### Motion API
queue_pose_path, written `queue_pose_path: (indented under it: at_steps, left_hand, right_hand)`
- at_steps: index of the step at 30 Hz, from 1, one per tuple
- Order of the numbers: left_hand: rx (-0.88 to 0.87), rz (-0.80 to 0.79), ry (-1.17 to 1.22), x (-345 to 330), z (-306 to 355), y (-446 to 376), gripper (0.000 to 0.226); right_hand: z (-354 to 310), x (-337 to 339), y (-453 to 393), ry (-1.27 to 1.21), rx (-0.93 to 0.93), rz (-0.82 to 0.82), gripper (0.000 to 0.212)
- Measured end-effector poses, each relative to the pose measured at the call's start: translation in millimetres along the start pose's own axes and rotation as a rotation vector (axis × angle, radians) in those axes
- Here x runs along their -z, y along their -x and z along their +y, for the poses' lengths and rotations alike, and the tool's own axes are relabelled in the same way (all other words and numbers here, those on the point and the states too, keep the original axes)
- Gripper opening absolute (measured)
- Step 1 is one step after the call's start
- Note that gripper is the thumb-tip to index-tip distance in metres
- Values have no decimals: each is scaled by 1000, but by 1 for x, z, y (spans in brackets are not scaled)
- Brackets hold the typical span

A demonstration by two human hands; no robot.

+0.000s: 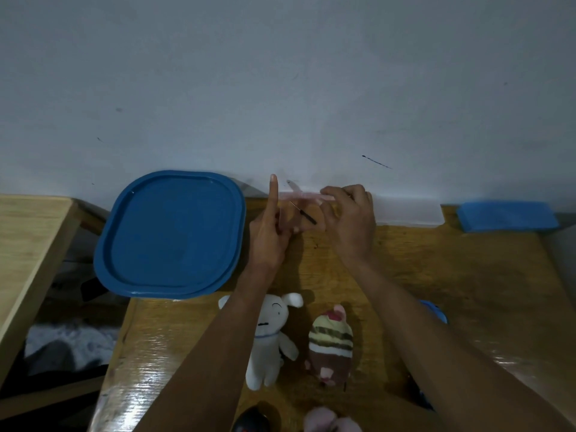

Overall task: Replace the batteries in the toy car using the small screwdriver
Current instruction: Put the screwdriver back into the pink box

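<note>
Two hands, right hand (pixel 352 219) gripping screwdriver (pixel 304 213)

Two forearms enter from the lower edge of the view — both bare from the frame edge to the wrist. No sleeve, cuff or fabric covers either limb within the visible length. The left hand (pixel 268 235) is ungloved; no ring, band or strap is seen on the fingers or at the wrist. The right hand (pixel 352 219) is likewise ungloved, its wrist free of any watch or bracelet. Fingernails, where one shows on the left hand, appear short and unpainted. No markings, tape, dressing or tattoo are evident on either forearm — the surfaces are plain throughout. Upper arms and clothing lie outside the view.
</note>
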State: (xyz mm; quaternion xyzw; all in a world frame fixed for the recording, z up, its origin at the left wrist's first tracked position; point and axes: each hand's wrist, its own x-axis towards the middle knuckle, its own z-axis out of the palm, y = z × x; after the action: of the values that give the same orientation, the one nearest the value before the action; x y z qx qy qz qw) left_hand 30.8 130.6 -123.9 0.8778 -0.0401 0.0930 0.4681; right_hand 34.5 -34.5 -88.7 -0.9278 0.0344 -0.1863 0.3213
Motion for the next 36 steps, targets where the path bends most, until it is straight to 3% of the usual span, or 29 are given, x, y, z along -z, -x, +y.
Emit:
queue_pose_path:
  at_steps: [3, 7, 13, 17, 22, 27, 30, 36]
  left_hand:
    - [21, 3, -27, 1, 4, -1, 89]
    - [51, -29, -26, 2, 4, -1, 87]
    - [8, 1, 78, 7, 5, 0, 37]
    - [-20, 11, 69, 5, 6, -1, 26]
    - [-18, -7, 68, 5, 5, -1, 20]
    - [125, -68, -64, 8, 15, -5, 27]
    - [238, -183, -163, 15, 33, -8, 39]
    - [3, -60, -32, 77, 76, -5, 55]
  right_hand:
    - [4, 2, 14, -62, -8, -87, 22]
    - [5, 0, 25, -75, -65, -205, 21]
    - [-4, -2, 21, -142, -183, -188, 38]
    - [-6, -5, 19, -142, -202, -182, 40]
    - [-5, -7, 19, -113, -200, -178, 36]
    - [-14, -1, 12, -15, -215, -280, 29]
    - [-26, 11, 3, 81, -249, -356, 26]
    - [-84, 42, -6, -182, -290, -213, 37]
